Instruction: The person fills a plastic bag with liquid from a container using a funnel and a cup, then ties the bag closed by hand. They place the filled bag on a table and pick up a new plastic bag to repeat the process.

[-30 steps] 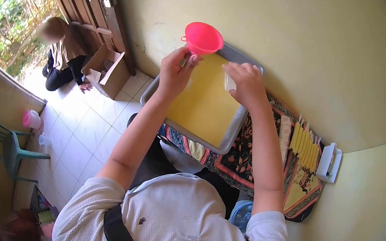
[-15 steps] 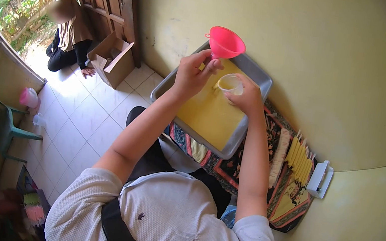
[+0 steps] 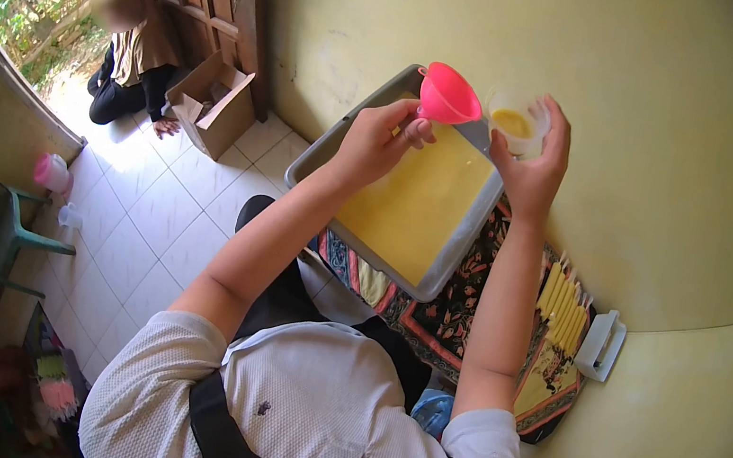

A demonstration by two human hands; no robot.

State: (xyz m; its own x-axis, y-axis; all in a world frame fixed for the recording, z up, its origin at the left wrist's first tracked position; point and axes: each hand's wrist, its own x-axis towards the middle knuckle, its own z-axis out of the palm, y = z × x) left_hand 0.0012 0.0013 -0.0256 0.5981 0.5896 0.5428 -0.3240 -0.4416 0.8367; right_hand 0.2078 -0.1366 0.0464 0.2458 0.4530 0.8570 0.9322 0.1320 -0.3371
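My left hand (image 3: 378, 143) pinches the narrow stem of a pink funnel (image 3: 450, 98), its wide mouth tilted up and to the right. The stem's lower end is hidden by my fingers. Just right of it, my right hand (image 3: 539, 168) grips a clear plastic cup (image 3: 526, 143) with some yellow liquid in the bottom. Both are raised over a grey tray (image 3: 308, 165), which holds a broad, shallow pool of yellow liquid (image 3: 415, 213).
Under the tray lies a patterned cloth (image 3: 463, 294). Several slim yellow-filled tubes (image 3: 566, 304) lie on it beside a white device (image 3: 601, 345). A person (image 3: 139, 59) sits by the doorway near a cardboard box (image 3: 211, 104). A green chair (image 3: 0, 214) stands left.
My right hand has lifted the cup up and to the right, from low over the yellow liquid to beside the funnel. The funnel has shifted slightly right and down.
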